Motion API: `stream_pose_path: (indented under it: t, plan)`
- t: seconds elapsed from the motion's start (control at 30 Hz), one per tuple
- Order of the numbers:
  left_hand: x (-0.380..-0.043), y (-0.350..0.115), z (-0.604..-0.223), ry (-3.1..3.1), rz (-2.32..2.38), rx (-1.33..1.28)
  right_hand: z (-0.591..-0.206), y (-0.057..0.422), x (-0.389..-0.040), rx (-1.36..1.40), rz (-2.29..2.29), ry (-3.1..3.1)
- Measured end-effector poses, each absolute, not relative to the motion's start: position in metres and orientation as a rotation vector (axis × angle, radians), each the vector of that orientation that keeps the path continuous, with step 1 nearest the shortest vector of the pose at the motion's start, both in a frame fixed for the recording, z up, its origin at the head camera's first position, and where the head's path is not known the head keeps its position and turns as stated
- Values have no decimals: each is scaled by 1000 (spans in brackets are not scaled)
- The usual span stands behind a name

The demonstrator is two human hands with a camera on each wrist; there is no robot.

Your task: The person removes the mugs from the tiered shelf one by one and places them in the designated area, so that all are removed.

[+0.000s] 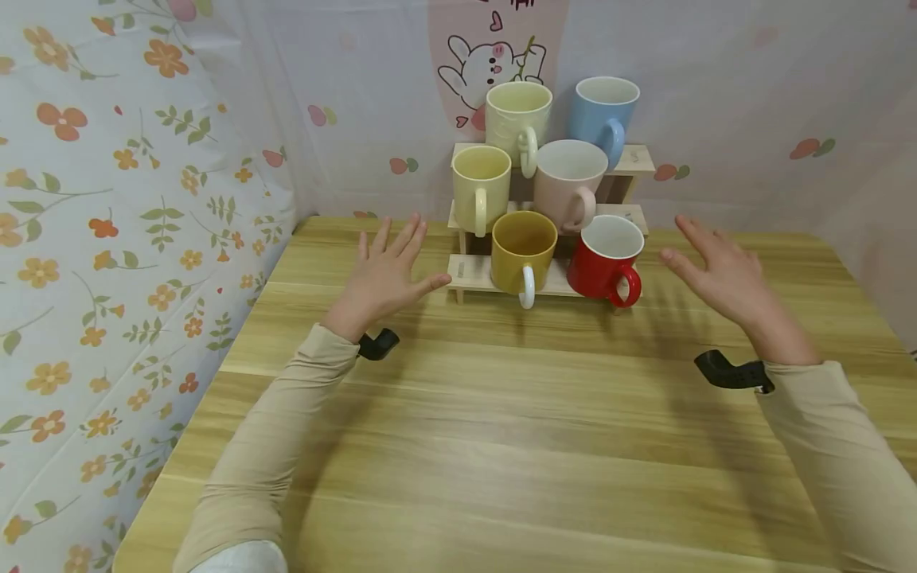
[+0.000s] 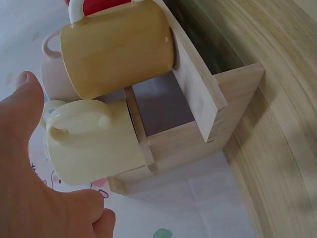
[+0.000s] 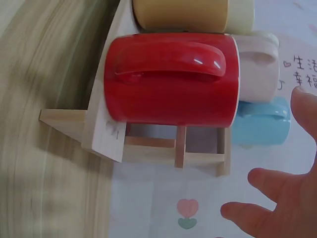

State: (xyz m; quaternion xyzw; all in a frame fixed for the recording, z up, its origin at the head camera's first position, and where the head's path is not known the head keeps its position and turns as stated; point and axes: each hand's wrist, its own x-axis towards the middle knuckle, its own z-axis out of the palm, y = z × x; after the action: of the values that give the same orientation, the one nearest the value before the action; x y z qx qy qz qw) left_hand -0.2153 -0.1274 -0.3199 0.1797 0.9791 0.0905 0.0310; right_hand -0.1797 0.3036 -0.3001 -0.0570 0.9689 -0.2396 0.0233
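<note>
From my head, I see my left hand [image 1: 383, 277] over the worktop [image 1: 487, 446], its fingers spread apart, the thumb tip just beside the left end of a three-tier wooden rack [image 1: 471, 272]; whether they touch I can't tell. My right hand [image 1: 738, 286] is on the other side, thumb and fingers apart, near the red mug [image 1: 589, 267] but not touching it. That mug stands on the lowest tier, to the right of the ochre mug [image 1: 510, 267]. The middle tier bears the pale yellow mug [image 1: 467, 191] and the pink mug [image 1: 553, 195]; the top tier, the cream mug [image 1: 505, 131] and the blue mug [image 1: 591, 119].

At my left wrist, the pale yellow mug shows between my parted thumb and fingers, with the ochre mug close by.

At my right wrist, the red mug's handle faces me, and my separated fingers show near the blue mug.
</note>
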Motion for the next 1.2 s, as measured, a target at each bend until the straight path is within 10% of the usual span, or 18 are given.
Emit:
stream_pose_path:
  t: [1.2]
  plan:
    - [-254, -101, -342, 2960, 365, 604, -279, 294, -197, -78, -839, 2925]
